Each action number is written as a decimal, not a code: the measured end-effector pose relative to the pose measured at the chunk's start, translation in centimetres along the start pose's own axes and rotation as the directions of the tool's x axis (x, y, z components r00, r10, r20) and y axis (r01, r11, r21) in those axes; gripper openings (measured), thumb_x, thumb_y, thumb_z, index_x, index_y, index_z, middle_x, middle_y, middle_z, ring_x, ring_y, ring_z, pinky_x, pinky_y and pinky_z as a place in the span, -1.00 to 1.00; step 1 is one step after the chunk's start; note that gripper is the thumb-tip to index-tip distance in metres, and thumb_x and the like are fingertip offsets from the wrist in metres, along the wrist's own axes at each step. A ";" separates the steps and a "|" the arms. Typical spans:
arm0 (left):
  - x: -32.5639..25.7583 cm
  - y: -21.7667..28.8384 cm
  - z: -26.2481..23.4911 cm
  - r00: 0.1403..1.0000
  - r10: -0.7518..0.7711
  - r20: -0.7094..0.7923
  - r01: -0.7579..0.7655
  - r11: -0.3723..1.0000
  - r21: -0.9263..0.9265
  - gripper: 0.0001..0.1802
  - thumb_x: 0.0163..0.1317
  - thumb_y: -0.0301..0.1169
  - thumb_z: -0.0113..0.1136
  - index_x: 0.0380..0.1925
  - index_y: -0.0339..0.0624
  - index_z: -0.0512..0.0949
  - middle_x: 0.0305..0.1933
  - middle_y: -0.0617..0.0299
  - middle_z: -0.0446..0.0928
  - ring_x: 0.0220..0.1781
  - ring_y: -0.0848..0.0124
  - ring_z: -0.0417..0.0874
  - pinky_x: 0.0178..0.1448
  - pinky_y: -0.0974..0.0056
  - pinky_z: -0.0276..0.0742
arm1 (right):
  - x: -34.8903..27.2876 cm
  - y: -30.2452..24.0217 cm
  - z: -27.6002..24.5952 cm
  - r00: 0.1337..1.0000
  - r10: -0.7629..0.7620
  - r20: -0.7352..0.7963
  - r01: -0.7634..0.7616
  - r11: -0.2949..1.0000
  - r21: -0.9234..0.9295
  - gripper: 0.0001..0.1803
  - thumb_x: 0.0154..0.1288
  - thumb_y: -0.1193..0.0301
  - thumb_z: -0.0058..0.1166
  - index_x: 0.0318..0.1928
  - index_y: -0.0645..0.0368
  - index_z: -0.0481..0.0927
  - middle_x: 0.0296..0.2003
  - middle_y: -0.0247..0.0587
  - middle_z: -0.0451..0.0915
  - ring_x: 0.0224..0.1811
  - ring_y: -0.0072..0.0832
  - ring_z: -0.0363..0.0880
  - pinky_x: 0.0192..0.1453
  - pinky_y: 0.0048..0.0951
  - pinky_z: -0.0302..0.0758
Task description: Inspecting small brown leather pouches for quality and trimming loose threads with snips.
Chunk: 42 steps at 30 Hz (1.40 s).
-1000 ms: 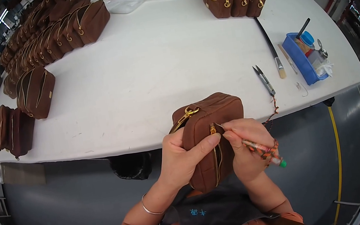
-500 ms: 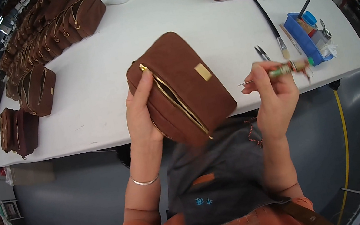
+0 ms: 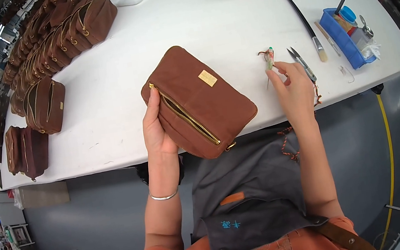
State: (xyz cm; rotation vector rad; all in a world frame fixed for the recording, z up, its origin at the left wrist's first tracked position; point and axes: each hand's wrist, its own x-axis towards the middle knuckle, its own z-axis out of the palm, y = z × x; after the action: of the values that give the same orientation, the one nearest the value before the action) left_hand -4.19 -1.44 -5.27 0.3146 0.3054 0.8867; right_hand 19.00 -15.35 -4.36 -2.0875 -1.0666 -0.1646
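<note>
— Where's the brown pouch [image 3: 200, 101]?
— At the near table [image 3: 102, 104] edge, gripped at its left end by the left hand [image 3: 156, 129], thumb on the zip; its long axis runs far-left to near-right
— And the right hand [image 3: 293, 90]?
— Just right of it, fingertips pinched on a small awl-like tool [image 3: 269, 60], with the snips [image 3: 302, 63] beside it

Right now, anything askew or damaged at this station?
Nothing stands out. The left hand holds the brown zip pouch, zip closed, over the white table edge. The right hand rests by a small pointed tool and thread snips. Other pouches sit in rows.
</note>
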 end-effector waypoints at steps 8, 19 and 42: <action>-0.5 -0.1 -0.1 0.999 -0.002 0.033 0.004 0.999 -0.048 -0.59 0.48 -0.21 0.04 0.19 -0.21 0.43 0.22 0.07 0.52 0.22 0.22 0.58 0.28 0.06 0.57 | -6.2 -4.3 -2.3 0.757 0.081 0.648 -0.544 0.627 0.557 -0.37 0.47 0.24 0.06 0.36 0.38 0.23 -0.24 -0.07 0.63 -0.38 -0.53 0.62 -0.41 -0.53 0.55; -6.1 -6.3 2.8 0.995 -0.091 0.030 0.080 0.964 0.254 -0.54 0.39 -0.45 0.15 0.27 -0.06 0.37 0.24 0.22 0.49 0.22 0.37 0.55 0.17 0.23 0.61 | -1.5 -5.6 -1.4 0.868 -0.120 0.481 -0.312 0.622 0.718 -0.46 0.43 0.28 0.11 0.28 0.36 0.39 -0.03 -0.02 0.60 -0.03 -0.41 0.62 -0.09 -0.43 0.60; -6.7 -8.9 1.0 0.986 -0.030 0.164 -0.023 0.949 0.315 -0.51 0.39 -0.51 0.10 0.32 -0.07 0.34 0.31 0.19 0.43 0.34 0.28 0.43 0.39 0.01 0.37 | -4.4 -4.1 -0.6 0.846 -0.180 0.502 -0.416 0.365 0.833 -0.24 0.30 0.50 0.23 0.42 0.38 0.17 0.27 0.03 0.41 0.32 -0.34 0.40 0.27 -0.39 0.50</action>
State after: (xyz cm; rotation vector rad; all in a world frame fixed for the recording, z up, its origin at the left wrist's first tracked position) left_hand -1.57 -12.13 -6.99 0.6820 0.2923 0.8008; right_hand 13.32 -17.13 -3.45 -1.0765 -0.9182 0.9790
